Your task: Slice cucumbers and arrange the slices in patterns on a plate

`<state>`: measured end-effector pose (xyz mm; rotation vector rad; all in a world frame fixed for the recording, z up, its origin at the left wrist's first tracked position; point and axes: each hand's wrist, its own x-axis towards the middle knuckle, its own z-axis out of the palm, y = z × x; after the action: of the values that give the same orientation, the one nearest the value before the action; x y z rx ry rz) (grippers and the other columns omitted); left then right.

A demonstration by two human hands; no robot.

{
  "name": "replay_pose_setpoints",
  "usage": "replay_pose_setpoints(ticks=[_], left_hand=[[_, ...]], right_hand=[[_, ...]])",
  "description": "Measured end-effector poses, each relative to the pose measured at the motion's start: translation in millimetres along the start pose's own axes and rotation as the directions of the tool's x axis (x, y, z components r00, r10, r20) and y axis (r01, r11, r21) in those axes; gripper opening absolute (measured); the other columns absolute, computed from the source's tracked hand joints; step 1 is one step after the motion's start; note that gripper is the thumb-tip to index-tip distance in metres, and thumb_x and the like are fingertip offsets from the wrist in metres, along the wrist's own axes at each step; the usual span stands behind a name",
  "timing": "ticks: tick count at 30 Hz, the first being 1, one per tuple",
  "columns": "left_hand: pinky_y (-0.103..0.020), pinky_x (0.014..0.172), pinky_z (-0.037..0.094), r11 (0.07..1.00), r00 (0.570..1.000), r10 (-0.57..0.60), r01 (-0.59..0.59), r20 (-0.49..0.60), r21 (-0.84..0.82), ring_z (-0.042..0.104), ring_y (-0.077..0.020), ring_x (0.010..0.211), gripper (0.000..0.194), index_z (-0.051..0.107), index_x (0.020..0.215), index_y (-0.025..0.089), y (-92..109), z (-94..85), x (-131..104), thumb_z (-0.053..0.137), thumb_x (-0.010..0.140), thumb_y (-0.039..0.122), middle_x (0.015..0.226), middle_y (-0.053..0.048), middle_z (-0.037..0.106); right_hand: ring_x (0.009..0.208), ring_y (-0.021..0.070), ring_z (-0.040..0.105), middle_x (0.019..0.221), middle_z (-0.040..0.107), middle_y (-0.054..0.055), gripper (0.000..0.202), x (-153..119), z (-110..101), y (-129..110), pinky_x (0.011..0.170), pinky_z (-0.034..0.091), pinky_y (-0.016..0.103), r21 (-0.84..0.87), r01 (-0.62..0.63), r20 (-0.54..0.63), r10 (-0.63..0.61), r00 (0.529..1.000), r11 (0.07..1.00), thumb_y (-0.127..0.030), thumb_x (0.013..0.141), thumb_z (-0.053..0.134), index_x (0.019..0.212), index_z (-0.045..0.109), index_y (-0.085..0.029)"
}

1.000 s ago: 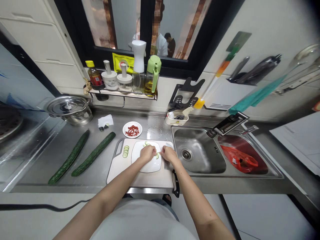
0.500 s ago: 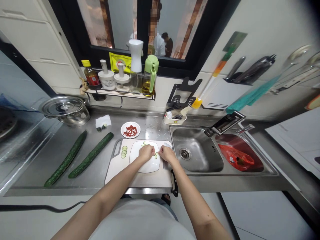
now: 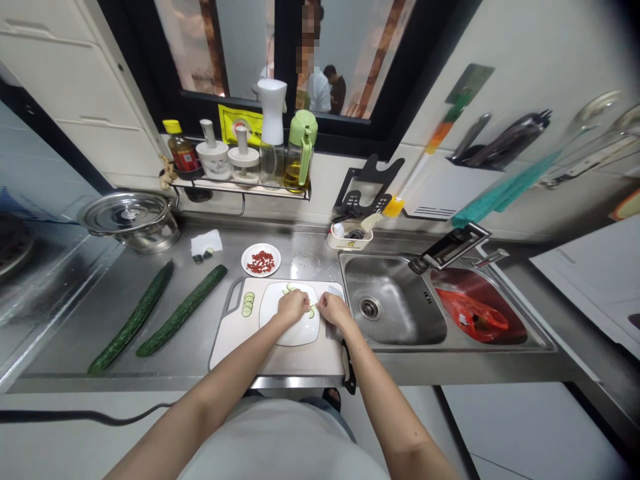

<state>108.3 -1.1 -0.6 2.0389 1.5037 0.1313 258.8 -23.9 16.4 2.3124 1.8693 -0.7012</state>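
A white square plate (image 3: 287,331) lies on the cutting board (image 3: 235,340), with green-edged cucumber slices (image 3: 312,312) near its right and far edges. Over the plate's far half, my left hand (image 3: 293,305) is closed in a pinch; what it holds is too small to tell. My right hand (image 3: 333,308), pinched too, is at the plate's right edge, close to the left fingertips. More slices (image 3: 248,305) form a short column on the board's left. The knife (image 3: 349,368) lies at the board's right side, its blade partly hidden by my right arm.
Two whole cucumbers (image 3: 183,310) lie left of the board. Behind it is a small dish (image 3: 245,261) of red berries. A double sink (image 3: 400,307) with a black faucet (image 3: 450,247) is at the right, a lidded steel pot (image 3: 150,233) at the back left. People show in the window.
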Motion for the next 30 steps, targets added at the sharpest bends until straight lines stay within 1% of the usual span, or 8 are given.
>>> replay_pose_setpoints(ticks=[7,11,13,16,18,22,25,30], left_hand=[[-0.024,0.075,0.043,1.0,1.0,-0.023,0.023,-0.005,-0.014,0.062,-0.0165,0.09,0.014,0.069,0.085,0.02,0.6,1.3,-2.2,0.06,0.082,0.03,0.095,-0.004,0.069],[-0.023,0.074,0.043,0.994,0.999,-0.047,0.047,0.003,-0.098,0.062,-0.0155,0.087,0.014,0.069,0.085,0.02,-2.1,1.8,-4.6,0.059,0.083,0.029,0.09,-0.003,0.069],[-0.024,0.076,0.043,0.989,0.998,-0.053,0.05,-0.017,-0.136,0.062,-0.0154,0.086,0.014,0.069,0.087,0.02,-4.4,1.5,-6.3,0.057,0.084,0.027,0.091,-0.002,0.069],[-0.024,0.079,0.043,0.987,0.995,-0.056,0.043,-0.083,-0.153,0.062,-0.0155,0.09,0.015,0.068,0.094,0.021,-7.7,0.4,-10.3,0.055,0.085,0.025,0.095,-0.003,0.069],[-0.024,0.081,0.043,0.989,0.992,-0.058,0.042,-0.113,-0.143,0.061,-0.0156,0.092,0.017,0.067,0.097,0.022,-9.4,-0.4,-13.9,0.056,0.084,0.023,0.096,-0.003,0.068],[-0.025,0.082,0.042,0.991,0.989,-0.067,0.05,-0.134,-0.126,0.059,-0.0164,0.095,0.018,0.066,0.097,0.022,-13.8,-2.1,-23.0,0.056,0.083,0.021,0.097,-0.003,0.067],[-0.025,0.079,0.042,0.987,0.984,-0.068,0.042,-0.166,-0.157,0.059,-0.0159,0.09,0.017,0.066,0.096,0.022,-19.8,-4.1,-31.8,0.053,0.084,0.023,0.095,-0.002,0.067],[-0.024,0.077,0.041,0.977,0.979,-0.083,0.043,-0.187,-0.208,0.059,-0.0144,0.083,0.017,0.066,0.094,0.022,-28.8,-5.9,-50.3,0.052,0.085,0.026,0.093,-0.001,0.067]], right_hand=[[0.086,0.0163,0.06,0.094,0.067,0.008,0.019,-2.1,-0.5,-1.8,0.068,0.036,0.023,0.005,-0.001,-0.021,0.001,1.0,1.0,-0.033,0.088,0.052,0.095,0.063,-0.019],[0.086,0.0167,0.06,0.094,0.068,0.008,0.02,-6.4,-1.1,-2.1,0.066,0.035,0.023,0.011,-0.006,-0.029,0.006,1.0,1.0,-0.033,0.089,0.05,0.096,0.062,-0.019],[0.085,0.0169,0.06,0.094,0.068,0.008,0.019,-9.2,-0.5,-2.5,0.065,0.034,0.023,0.014,-0.01,-0.035,0.011,0.999,1.0,-0.033,0.089,0.049,0.096,0.061,-0.02],[0.084,0.0172,0.06,0.093,0.068,0.007,0.018,-11.8,2.3,-3.6,0.063,0.033,0.024,0.026,-0.019,-0.064,0.021,0.998,0.999,-0.034,0.088,0.049,0.096,0.059,-0.02],[0.084,0.0171,0.06,0.092,0.067,0.007,0.021,-12.2,5.6,-4.5,0.063,0.032,0.024,0.045,-0.019,-0.1,0.024,0.995,0.999,-0.036,0.087,0.051,0.099,0.057,-0.02],[0.083,0.0168,0.06,0.089,0.066,0.005,0.028,-10.9,12.3,-5.5,0.064,0.032,0.023,0.085,0.004,-0.161,0.009,0.987,0.996,-0.038,0.084,0.055,0.106,0.052,-0.02],[0.083,0.0164,0.059,0.09,0.066,0.005,0.027,-10.1,12.9,-4.9,0.065,0.031,0.024,0.109,0.01,-0.213,0.014,0.977,0.994,-0.036,0.086,0.052,0.106,0.051,-0.019],[0.081,0.0158,0.058,0.092,0.065,0.005,0.024,-11.2,7.8,-5.4,0.063,0.029,0.024,0.112,0.0,-0.222,0.025,0.975,0.994,-0.036,0.086,0.051,0.104,0.051,-0.02]])
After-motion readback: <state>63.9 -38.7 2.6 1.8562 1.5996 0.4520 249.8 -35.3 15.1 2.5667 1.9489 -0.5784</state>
